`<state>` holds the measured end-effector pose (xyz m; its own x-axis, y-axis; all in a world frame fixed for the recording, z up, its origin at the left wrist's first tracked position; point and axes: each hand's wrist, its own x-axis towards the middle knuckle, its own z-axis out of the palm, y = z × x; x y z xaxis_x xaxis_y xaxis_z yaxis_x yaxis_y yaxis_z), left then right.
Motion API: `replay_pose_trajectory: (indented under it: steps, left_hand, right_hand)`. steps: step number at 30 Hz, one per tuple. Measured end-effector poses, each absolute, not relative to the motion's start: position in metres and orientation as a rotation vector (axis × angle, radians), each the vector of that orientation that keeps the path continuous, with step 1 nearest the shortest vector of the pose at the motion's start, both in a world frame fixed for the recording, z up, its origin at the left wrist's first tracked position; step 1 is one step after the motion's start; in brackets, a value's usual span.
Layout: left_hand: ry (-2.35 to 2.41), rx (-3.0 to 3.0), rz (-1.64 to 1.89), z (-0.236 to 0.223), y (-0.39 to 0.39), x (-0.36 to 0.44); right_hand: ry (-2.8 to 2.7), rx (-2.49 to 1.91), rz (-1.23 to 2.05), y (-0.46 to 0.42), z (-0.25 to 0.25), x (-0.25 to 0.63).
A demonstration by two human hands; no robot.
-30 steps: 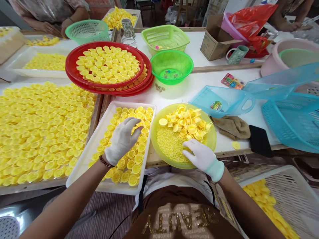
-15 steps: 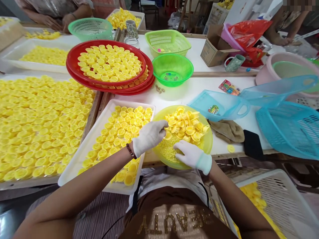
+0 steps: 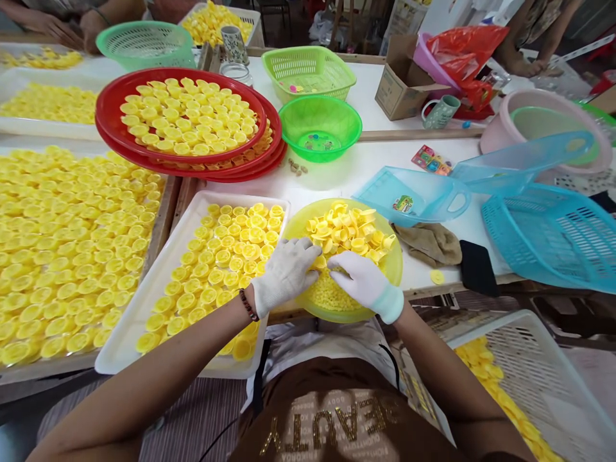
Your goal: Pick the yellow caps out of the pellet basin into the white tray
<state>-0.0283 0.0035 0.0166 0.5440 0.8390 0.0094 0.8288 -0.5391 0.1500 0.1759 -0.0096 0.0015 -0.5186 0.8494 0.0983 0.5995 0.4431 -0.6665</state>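
Observation:
Both my hands wear white gloves and meet over a yellow-green plate [image 3: 395, 268] at the table's near edge. The plate holds a heap of loose yellow caps [image 3: 353, 232] at the back and small pale yellow beads [image 3: 331, 296] at the front. My left hand [image 3: 285, 274] has its fingers curled on a yellow cap at the heap's near edge. My right hand [image 3: 364, 282] lies over the beads, fingertips pinched together towards the left hand; what they hold is hidden. Left of the plate stands a white tray [image 3: 156, 285] with rows of filled yellow caps [image 3: 231, 256].
A big tray of caps [image 3: 72, 244] fills the left. Stacked red trays [image 3: 103, 125], a green bowl [image 3: 320, 125] and green basket [image 3: 308, 70] stand behind. Blue baskets [image 3: 543, 237], a cloth [image 3: 426, 240] and phone [image 3: 476, 266] lie right. Another person's hands [image 3: 43, 22] show top left.
My left hand has come off the white tray and moved right to the plate. My right hand has slid left over the beads until both hands meet.

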Motion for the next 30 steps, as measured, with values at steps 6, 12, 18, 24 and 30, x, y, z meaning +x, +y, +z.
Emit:
replay_pose_trajectory:
  steps: [6,12,18,24,30]
  left_hand:
    - [1.435,2.522,0.301,0.008,0.001,-0.028]
    - [1.416,2.392,0.483,0.01,-0.006,-0.033]
    - [1.364,2.228,0.609,0.014,-0.01,-0.033]
    - [1.309,2.346,0.502,0.012,-0.012,-0.029]
    - [1.294,2.368,0.533,0.009,-0.012,-0.022]
  right_hand:
    - [-2.173,-1.087,0.764,-0.001,0.008,0.16]
    - [-2.161,-1.215,0.719,-0.016,0.004,0.19]
    - [-2.212,-1.249,0.731,-0.028,-0.004,0.201]
    - [-2.109,-1.114,0.738,-0.024,0.008,0.181]
    - [-2.07,-1.151,0.762,-0.019,0.014,0.179]
